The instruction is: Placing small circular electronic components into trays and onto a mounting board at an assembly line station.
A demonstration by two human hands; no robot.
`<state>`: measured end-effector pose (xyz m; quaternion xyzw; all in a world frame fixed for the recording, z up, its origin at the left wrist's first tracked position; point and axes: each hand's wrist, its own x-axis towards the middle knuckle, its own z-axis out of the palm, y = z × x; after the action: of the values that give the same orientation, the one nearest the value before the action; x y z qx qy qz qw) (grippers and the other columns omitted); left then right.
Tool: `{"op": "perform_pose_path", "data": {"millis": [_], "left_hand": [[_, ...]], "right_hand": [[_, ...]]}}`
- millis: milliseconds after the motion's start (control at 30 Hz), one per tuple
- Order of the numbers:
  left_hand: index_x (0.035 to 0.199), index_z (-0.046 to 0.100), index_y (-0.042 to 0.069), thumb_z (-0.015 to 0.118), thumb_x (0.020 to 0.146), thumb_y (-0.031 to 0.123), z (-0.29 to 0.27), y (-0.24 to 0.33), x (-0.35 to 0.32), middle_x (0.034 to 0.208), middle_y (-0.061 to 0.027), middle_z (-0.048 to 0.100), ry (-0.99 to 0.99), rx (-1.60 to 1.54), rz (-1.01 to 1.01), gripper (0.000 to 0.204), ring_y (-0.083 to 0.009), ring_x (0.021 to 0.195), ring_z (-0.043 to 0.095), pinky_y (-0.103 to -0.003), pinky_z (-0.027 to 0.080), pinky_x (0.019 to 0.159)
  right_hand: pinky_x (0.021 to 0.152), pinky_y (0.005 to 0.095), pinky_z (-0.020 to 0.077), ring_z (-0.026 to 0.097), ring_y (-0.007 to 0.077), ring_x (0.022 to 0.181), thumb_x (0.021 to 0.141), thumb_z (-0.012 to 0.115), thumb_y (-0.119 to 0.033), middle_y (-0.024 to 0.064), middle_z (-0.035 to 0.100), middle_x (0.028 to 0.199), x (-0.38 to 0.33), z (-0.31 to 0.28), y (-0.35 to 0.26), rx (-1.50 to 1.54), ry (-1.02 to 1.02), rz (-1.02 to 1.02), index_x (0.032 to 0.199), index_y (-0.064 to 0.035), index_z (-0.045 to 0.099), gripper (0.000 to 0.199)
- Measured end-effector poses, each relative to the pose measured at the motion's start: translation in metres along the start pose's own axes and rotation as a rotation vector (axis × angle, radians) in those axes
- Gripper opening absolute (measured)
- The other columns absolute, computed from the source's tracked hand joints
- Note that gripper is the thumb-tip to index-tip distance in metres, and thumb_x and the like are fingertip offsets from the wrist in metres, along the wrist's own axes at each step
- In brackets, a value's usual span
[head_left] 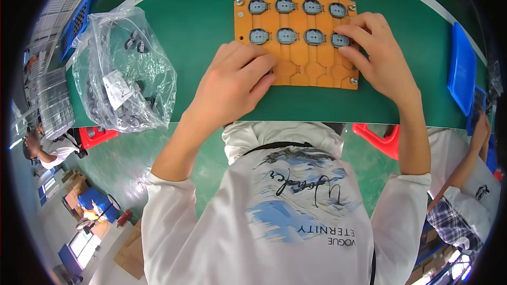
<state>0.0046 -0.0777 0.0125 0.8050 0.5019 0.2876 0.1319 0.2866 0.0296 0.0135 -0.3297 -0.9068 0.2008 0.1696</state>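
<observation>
dark lettering (323,231) on white shirt (211,237); label (115,88) on clear bag (156,74), seemingly illegible

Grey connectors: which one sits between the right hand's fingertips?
The rightmost grey connector in the lower filled row of the orange tray; the right hand frames only this one.

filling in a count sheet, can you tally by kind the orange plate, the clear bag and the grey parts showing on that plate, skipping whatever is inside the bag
orange plate: 1
clear bag: 1
grey parts showing on the plate: 8
total: 10
</observation>
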Motion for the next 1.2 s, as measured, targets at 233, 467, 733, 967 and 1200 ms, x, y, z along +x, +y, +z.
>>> {"op": "perform_pose_path", "data": {"millis": [233,467,733,967,1200], "left_hand": [[0.106,0.072,0.005,0.076,0.074,0.001,-0.008,-0.006,-0.006,0.100,-0.0086,0.063,-0.086,-0.075,-0.055,0.033,-0.0284,0.092,0.059,-0.037,0.049,0.081],[0.112,0.071,0.006,0.073,0.072,-0.004,-0.021,-0.010,0.009,0.098,-0.0091,0.062,-0.207,-0.003,0.131,0.041,-0.0295,0.094,0.057,-0.039,0.049,0.082],[0.113,0.069,0.007,0.076,0.075,0.006,-0.023,0.008,0.004,0.089,-0.0085,0.059,-0.157,0.042,-0.183,0.038,-0.0299,0.086,0.056,-0.041,0.048,0.079],[0.107,0.070,0.006,0.074,0.076,0.005,-0.024,0.005,0.008,0.088,-0.0088,0.057,-0.211,0.139,-0.025,0.032,-0.0294,0.086,0.056,-0.039,0.048,0.078],[0.112,0.067,0.002,0.075,0.077,0.008,-0.027,0.008,0.008,0.094,-0.0124,0.060,-0.196,-0.035,-0.204,0.036,-0.0326,0.094,0.059,-0.043,0.049,0.082]], "right_hand": [[0.096,0.0357,0.0456,0.052,0.0268,0.113,0.084,0.072,-0.007,0.0072,0.058,0.114,-0.012,0.019,0.019,0.159,0.138,0.000,0.116,-0.0063,0.068,0.033],[0.099,0.0353,0.0442,0.052,0.0261,0.115,0.080,0.075,-0.008,0.0066,0.059,0.114,-0.007,0.013,0.012,0.151,0.107,0.029,0.115,-0.0065,0.069,0.035],[0.098,0.0346,0.0439,0.052,0.0249,0.114,0.076,0.079,-0.010,0.0053,0.060,0.113,-0.006,0.011,0.024,0.237,0.070,0.102,0.108,-0.0050,0.071,0.033],[0.097,0.0348,0.0445,0.051,0.0268,0.114,0.078,0.078,-0.012,0.0065,0.059,0.112,-0.005,0.011,0.005,0.034,0.109,0.099,0.108,-0.0044,0.070,0.032],[0.094,0.0364,0.0459,0.054,0.0278,0.111,0.081,0.076,-0.012,0.0085,0.063,0.110,-0.007,0.017,0.008,0.160,0.148,0.078,0.109,-0.0043,0.069,0.030]]}}
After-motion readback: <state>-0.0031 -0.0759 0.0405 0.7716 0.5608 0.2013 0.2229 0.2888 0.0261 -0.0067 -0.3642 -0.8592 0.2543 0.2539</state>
